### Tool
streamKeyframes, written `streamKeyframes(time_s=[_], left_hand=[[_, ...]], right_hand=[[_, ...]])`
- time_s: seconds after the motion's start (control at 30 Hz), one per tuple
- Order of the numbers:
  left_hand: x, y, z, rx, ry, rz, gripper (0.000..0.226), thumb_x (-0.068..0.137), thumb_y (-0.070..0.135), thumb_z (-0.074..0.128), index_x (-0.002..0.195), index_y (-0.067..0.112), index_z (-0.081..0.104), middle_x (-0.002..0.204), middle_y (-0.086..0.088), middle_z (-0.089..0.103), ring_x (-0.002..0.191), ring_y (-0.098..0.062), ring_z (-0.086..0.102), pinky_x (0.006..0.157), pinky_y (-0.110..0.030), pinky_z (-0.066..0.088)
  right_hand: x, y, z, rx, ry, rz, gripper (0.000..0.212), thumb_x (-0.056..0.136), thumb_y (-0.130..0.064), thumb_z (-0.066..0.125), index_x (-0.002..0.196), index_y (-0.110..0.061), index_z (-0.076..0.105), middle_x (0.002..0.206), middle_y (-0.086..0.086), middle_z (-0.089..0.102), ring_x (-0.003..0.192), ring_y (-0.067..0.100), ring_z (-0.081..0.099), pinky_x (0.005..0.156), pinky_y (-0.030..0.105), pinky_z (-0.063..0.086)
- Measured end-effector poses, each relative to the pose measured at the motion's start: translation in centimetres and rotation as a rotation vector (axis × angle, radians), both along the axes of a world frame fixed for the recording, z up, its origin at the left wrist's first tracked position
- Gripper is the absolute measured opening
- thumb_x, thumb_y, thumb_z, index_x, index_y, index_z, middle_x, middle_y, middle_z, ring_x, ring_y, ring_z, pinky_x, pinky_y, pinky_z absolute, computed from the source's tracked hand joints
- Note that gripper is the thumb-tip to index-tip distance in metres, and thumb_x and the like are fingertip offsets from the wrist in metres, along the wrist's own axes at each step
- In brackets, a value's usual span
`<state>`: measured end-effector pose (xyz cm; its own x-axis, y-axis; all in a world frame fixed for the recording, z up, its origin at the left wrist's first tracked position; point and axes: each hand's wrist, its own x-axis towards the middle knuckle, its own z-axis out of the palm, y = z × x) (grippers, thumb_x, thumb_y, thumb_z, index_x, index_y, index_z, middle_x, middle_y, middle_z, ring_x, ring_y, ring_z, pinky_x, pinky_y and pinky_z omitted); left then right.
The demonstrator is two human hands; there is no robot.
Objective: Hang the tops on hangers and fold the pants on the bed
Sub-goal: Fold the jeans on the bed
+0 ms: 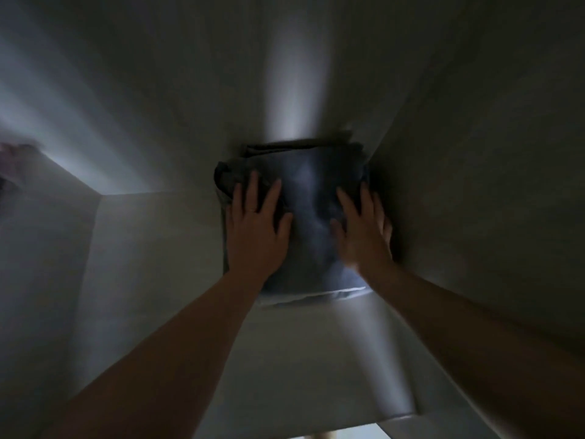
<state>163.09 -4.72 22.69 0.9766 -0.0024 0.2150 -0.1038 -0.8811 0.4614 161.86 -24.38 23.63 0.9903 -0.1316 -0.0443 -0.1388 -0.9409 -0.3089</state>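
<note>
A folded pair of blue denim pants [308,198] lies on top of a small stack of folded clothes on a pale shelf inside a dim closet. A darker folded garment [286,146] shows at the stack's far edge, and a pale one [311,298] at its near edge. My left hand [258,226] lies flat on the left side of the pants, fingers straight and spread. Flat on the right side rests my right hand [364,231], with its outer fingers over the stack's right edge. The picture is blurred and dark.
The stack sits against the right closet wall [474,185], with the back wall [285,74] just behind it. The shelf surface [152,248] stretches to the left. The shelf's front edge [380,421] is near the bottom of the view. Something blurred shows at the far left [15,160].
</note>
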Motion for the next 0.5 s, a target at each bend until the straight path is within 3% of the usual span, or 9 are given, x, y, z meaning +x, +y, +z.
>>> streamKeyframes(time_s=[0.13, 0.3, 0.5], left_hand=[[1.0, -0.7, -4.6, 0.149, 0.206, -0.059, 0.066, 0.101, 0.057, 0.034, 0.160, 0.040, 0.011, 0.170, -0.001, 0.002, 0.155, -0.031, 0.005, 0.123, -0.055, 0.007], [1.9, -1.3, -8.5, 0.151, 0.152, -0.039, 0.066, 0.100, 0.064, 0.023, 0.160, 0.041, 0.007, 0.170, -0.001, 0.004, 0.155, -0.030, 0.007, 0.122, -0.056, 0.003], [3.1, -0.4, -8.7, 0.166, 0.257, -0.058, 0.068, 0.100, 0.066, 0.022, 0.159, 0.044, -0.003, 0.170, 0.000, -0.004, 0.155, -0.031, 0.006, 0.121, -0.059, 0.004]], right_hand=[[1.2, 0.0, -4.2, -0.076, 0.079, 0.011, 0.064, 0.101, -0.052, 0.032, 0.159, -0.038, 0.010, 0.168, 0.007, -0.002, 0.153, 0.033, 0.008, 0.118, 0.058, 0.023], [2.1, -0.6, -7.6, -0.092, 0.033, 0.026, 0.066, 0.097, -0.059, 0.015, 0.158, -0.039, -0.001, 0.168, 0.008, -0.008, 0.153, 0.035, 0.011, 0.119, 0.054, 0.024], [4.0, -0.4, -8.3, -0.114, 0.172, 0.083, 0.066, 0.101, -0.059, 0.021, 0.159, -0.039, -0.002, 0.167, 0.008, -0.018, 0.154, 0.036, 0.005, 0.121, 0.053, 0.017]])
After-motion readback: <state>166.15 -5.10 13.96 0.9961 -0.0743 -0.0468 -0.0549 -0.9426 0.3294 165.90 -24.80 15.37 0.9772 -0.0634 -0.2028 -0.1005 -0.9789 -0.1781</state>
